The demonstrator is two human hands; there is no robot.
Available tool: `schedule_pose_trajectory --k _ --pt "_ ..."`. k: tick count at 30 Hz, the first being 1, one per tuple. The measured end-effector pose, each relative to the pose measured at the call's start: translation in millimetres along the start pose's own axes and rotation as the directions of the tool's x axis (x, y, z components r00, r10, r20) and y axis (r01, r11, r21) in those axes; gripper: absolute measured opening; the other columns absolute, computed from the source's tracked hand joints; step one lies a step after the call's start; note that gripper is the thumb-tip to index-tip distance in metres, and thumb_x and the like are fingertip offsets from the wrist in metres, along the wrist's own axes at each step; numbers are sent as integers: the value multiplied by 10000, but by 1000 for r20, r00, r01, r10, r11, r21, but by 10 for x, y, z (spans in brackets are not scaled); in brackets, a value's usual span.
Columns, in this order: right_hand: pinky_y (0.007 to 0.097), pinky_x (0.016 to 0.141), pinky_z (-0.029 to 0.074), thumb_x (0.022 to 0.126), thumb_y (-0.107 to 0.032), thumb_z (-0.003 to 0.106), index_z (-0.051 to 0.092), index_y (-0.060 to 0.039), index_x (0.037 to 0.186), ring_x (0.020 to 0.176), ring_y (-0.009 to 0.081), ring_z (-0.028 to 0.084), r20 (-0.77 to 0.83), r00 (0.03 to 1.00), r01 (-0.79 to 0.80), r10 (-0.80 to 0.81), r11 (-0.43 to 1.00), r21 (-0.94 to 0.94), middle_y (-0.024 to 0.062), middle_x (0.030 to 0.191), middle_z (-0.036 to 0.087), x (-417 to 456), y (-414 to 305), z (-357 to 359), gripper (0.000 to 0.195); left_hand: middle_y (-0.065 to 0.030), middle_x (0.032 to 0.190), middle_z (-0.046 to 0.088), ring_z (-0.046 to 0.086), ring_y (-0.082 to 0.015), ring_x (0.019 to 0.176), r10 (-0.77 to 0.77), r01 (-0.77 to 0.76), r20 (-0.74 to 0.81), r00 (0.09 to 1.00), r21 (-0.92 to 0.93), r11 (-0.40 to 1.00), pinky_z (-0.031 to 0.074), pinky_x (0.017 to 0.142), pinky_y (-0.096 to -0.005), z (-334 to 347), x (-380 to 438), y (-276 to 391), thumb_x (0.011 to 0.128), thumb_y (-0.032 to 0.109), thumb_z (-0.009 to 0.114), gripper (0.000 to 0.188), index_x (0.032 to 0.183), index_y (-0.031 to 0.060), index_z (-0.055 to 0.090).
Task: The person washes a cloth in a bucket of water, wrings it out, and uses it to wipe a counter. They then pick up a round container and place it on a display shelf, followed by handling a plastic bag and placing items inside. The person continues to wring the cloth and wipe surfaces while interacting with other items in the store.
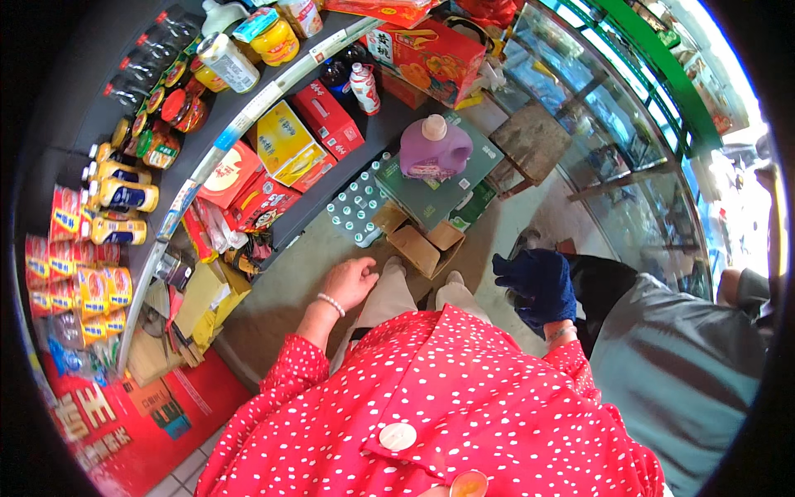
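My left hand (pixel 351 282), bare with a pale bead bracelet at the wrist, hangs over the floor with its fingers loosely curled and nothing seen in them. My right hand (pixel 539 286) wears a dark blue knitted glove, close to another person's dark clothing; whether it grips anything is unclear. Ahead of both hands are an open cardboard box (pixel 417 247) and a shrink-wrapped pack of bottles (pixel 357 202). A purple detergent jug (pixel 435 149) with a pale cap stands on a green carton (pixel 413 189).
Curved shelves (pixel 261 102) on the left hold jars, bottles and boxed goods. A worn wooden stool (pixel 531 140) stands beside a glass display case (pixel 621 133). At the right is a person in grey clothing (pixel 677 354). A red box (pixel 428 59) lies at the top.
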State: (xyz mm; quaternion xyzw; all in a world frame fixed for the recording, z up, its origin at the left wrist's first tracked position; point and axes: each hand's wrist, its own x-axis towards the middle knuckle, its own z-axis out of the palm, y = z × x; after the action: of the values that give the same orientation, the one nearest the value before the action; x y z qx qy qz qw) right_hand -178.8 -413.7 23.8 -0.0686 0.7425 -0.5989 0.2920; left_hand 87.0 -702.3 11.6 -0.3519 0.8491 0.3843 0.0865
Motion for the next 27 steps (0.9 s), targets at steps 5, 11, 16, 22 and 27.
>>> schedule_pose_trajectory --k 5,11,16,22,27 --pt "367 808 358 558 -273 645 480 -32 1008 916 268 480 -162 983 -90 91 996 14 97 948 527 -592 97 96 536 -86 754 612 594 -228 685 90 -96 82 993 71 993 464 613 -333 -336 348 -164 734 250 583 288 964 77 580" --pt "365 831 346 536 -296 663 465 -32 1036 943 259 471 -248 959 -128 137 990 55 89 972 519 -986 163 268 600 -89 777 615 589 -246 719 138 -165 211 968 116 979 461 642 -349 -433 528 -193 732 260 564 294 962 78 585" --pt "363 850 337 517 -315 679 452 -32 1061 964 252 463 -293 947 -112 133 990 88 83 992 512 -1145 273 248 653 -95 791 615 591 -245 729 285 -333 305 909 117 936 462 644 -344 -240 671 168 734 264 555 303 962 67 583" --pt "360 873 325 495 -338 698 436 -32 1090 990 244 454 -303 945 -90 120 990 110 75 1016 503 -1235 475 147 718 -100 821 612 580 -264 779 332 -421 396 856 161 893 458 674 -358 -79 723 582 729 267 560 300 957 74 580" --pt "358 893 316 476 -357 713 423 -32 1114 1012 236 446 -230 971 -60 68 997 42 68 1036 496 -1137 566 195 772 -125 863 603 562 -288 828 287 -356 309 907 195 914 445 710 -378 -148 849 457 723 271 557 297 951 84 590"
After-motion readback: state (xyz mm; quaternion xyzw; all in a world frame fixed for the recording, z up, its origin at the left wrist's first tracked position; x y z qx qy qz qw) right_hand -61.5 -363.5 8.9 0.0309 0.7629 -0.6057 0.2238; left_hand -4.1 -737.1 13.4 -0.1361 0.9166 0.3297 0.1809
